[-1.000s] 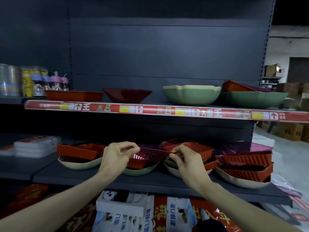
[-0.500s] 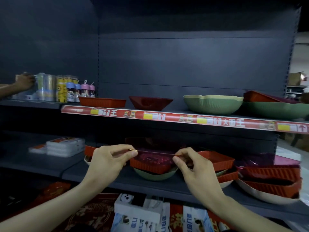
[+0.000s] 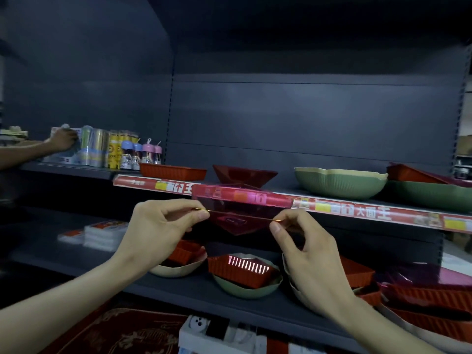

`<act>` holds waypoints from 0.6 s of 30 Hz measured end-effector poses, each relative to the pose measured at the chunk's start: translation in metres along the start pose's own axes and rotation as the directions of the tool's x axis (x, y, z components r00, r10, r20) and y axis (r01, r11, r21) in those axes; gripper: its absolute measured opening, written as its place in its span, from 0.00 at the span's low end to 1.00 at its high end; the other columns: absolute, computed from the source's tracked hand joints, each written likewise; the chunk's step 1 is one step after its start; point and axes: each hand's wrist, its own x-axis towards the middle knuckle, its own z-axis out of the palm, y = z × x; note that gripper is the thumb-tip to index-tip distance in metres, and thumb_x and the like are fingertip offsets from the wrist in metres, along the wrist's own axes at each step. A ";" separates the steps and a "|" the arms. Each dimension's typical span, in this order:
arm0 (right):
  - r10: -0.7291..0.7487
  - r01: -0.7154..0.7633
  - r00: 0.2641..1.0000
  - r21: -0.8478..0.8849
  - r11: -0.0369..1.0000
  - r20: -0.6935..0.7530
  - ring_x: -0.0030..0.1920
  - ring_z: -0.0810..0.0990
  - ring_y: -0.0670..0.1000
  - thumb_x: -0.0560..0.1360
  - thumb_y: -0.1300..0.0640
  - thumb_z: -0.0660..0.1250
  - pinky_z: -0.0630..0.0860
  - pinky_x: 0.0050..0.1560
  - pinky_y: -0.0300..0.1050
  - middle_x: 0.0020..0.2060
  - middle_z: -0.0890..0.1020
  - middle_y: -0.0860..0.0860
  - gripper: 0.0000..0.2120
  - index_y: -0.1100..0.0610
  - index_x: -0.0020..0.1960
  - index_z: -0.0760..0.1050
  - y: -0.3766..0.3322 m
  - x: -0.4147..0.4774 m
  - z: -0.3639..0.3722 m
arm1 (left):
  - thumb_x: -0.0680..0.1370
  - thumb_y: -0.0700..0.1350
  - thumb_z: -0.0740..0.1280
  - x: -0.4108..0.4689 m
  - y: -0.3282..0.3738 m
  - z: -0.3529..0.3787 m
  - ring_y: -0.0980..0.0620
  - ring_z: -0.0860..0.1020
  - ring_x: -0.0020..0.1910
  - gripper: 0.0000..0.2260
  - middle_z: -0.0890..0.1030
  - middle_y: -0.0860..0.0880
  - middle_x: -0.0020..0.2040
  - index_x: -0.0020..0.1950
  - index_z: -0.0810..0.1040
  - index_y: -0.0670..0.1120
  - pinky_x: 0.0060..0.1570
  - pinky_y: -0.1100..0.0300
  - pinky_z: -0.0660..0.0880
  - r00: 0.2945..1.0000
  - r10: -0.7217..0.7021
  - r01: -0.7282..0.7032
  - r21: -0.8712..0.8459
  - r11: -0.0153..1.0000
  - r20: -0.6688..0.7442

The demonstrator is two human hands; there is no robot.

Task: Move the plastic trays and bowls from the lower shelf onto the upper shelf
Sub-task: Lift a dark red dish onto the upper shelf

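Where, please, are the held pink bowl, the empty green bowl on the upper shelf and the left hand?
pink bowl (image 3: 241, 213): head view, its translucent front wall.
green bowl (image 3: 339, 183): head view, its ribbed outer side.
left hand (image 3: 155, 226): head view, its back.

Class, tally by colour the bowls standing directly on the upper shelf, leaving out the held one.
Green bowls: 2
Dark red bowl: 1
Total: 3
Not counted: the held translucent red bowl.

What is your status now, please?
Left hand and right hand pinch translucent red plastic bowl by rim. Bowl level with upper shelf edge, not landed. Dark red angular bowl sits right behind.
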 end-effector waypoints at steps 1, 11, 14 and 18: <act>-0.024 0.023 1.000 -0.010 1.000 -0.018 0.49 0.83 0.43 0.82 0.49 0.70 0.74 0.49 0.34 0.47 0.84 0.42 0.02 0.42 0.52 0.79 -0.002 0.005 -0.001 | 0.76 0.41 0.78 0.004 0.001 0.000 0.57 0.87 0.45 0.05 0.89 0.55 0.42 0.44 0.90 0.51 0.47 0.60 0.84 1.000 0.017 -0.017 0.011 1.000 -0.002; -0.093 0.091 0.990 -0.027 0.995 -0.104 0.54 0.81 0.43 0.84 0.49 0.67 0.75 0.56 0.41 0.49 0.84 0.42 0.03 0.45 0.52 0.79 -0.008 0.069 0.000 | 0.77 0.40 0.77 0.065 0.010 0.011 0.61 0.86 0.46 0.02 0.88 0.58 0.43 0.46 0.89 0.47 0.53 0.67 0.80 0.975 0.200 -0.195 0.059 0.979 -0.099; -0.082 0.080 0.989 -0.017 0.997 -0.127 0.54 0.82 0.43 0.84 0.50 0.67 0.76 0.57 0.40 0.49 0.84 0.43 0.03 0.46 0.53 0.79 -0.005 0.088 0.003 | 0.78 0.40 0.77 0.083 0.008 0.019 0.61 0.86 0.46 0.02 0.88 0.57 0.43 0.47 0.89 0.45 0.55 0.66 0.80 0.968 0.224 -0.219 0.053 0.974 -0.114; -0.064 0.062 0.980 -0.017 0.998 -0.190 0.49 0.82 0.43 0.85 0.51 0.66 0.76 0.53 0.39 0.46 0.85 0.44 0.04 0.49 0.53 0.78 0.000 0.115 0.012 | 0.78 0.42 0.77 0.106 -0.001 0.029 0.58 0.87 0.47 0.02 0.89 0.56 0.43 0.46 0.89 0.46 0.57 0.57 0.82 0.968 0.211 -0.205 0.055 0.977 -0.138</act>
